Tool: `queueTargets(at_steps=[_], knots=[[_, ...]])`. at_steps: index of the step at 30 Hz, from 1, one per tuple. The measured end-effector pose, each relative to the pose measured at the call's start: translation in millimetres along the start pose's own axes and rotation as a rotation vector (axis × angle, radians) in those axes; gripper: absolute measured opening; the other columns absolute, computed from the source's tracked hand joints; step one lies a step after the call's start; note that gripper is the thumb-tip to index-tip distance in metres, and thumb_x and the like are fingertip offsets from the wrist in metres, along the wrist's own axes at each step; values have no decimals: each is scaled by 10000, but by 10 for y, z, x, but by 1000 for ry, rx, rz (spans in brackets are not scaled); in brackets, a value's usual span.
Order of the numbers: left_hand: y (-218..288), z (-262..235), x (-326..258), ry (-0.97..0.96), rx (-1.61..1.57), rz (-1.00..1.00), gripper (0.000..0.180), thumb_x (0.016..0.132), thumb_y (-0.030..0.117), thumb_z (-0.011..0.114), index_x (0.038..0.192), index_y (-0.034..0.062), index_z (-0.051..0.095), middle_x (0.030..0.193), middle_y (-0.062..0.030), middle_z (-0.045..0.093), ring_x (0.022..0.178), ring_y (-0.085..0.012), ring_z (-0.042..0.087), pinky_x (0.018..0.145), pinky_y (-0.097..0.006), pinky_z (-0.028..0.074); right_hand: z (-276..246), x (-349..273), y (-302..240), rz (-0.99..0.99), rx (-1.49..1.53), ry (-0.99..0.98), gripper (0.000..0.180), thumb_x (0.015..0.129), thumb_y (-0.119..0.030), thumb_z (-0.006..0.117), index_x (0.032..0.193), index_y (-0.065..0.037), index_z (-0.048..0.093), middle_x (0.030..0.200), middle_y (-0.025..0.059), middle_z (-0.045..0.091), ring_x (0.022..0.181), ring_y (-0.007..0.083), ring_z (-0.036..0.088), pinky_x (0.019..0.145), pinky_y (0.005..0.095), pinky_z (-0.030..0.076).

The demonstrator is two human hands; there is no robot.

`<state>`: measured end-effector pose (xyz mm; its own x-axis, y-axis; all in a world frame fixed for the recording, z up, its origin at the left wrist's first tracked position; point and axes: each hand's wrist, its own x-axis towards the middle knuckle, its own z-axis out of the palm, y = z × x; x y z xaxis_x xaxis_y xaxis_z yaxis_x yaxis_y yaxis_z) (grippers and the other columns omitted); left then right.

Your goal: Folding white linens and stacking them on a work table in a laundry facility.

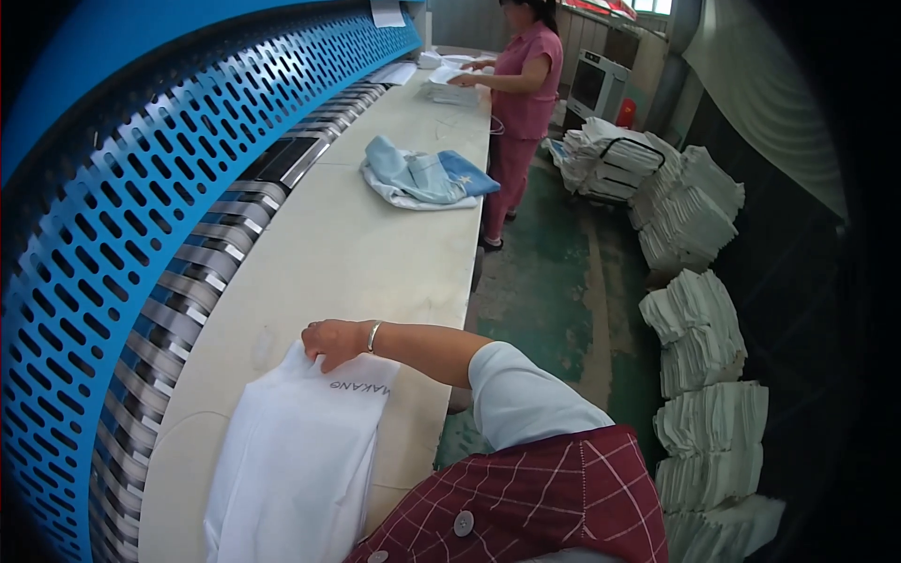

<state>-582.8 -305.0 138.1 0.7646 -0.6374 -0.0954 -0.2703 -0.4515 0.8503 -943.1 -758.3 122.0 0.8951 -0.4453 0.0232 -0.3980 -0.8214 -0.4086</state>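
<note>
My right hand (330, 342), a metal bracelet on its wrist, reaches forward and left across a long cream table (357, 253). Its fingers are closed on the top edge of a white cloth (291, 460) that lies flat on the near end of the table, with dark printed letters along its upper right edge. My white sleeve and dark red checked apron (535, 497) fill the lower right. My left hand is out of the picture.
A big blue perforated machine hood (141, 188) with grey feed belts (188, 291) runs along the table's left. A light blue and white cloth pile (418, 176) lies farther up. A person in pink (526, 84) works at the far end. Stacks of folded white linen (699, 328) line the green floor (544, 281) on the right.
</note>
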Motion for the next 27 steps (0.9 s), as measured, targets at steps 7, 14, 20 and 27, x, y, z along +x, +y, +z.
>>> queueTargets(at_steps=[7, 14, 20, 27], knots=[[-203, 62, -24, 11, 20, -442, 712, 867, 287, 648, 1427, 83, 259, 1303, -212, 454, 1124, -314, 482, 964, -422, 384, 36, -43, 116, 35, 111, 52, 257, 649, -191, 699, 855, -43, 661, 926, 93, 570, 962, 250, 517, 823, 333, 462], [-152, 145, -207, -38, -213, -223, 756, 874, 325, 630, 1439, 44, 213, 1369, -211, 379, 1183, -308, 434, 987, -427, 367, -9, -123, 157, 199, 332, 50, 299, 687, -205, 725, 911, -21, 653, 965, 88, 577, 957, 235, 528, 829, 315, 460], [-269, 127, -221, 113, -192, -329, 743, 884, 314, 614, 1429, 5, 214, 1400, -196, 354, 1205, -303, 414, 997, -422, 353, -28, -287, 121, 339, 673, 179, 303, 735, -193, 735, 952, -3, 643, 955, 64, 608, 890, 193, 563, 787, 306, 469], [302, 111, -343, 115, -289, -288, 651, 890, 292, 603, 1383, -29, 326, 1349, -213, 426, 1173, -311, 452, 992, -413, 363, -161, -363, -28, 283, 533, 233, 265, 749, -198, 736, 943, -39, 650, 780, 55, 627, 743, 154, 597, 684, 309, 481]])
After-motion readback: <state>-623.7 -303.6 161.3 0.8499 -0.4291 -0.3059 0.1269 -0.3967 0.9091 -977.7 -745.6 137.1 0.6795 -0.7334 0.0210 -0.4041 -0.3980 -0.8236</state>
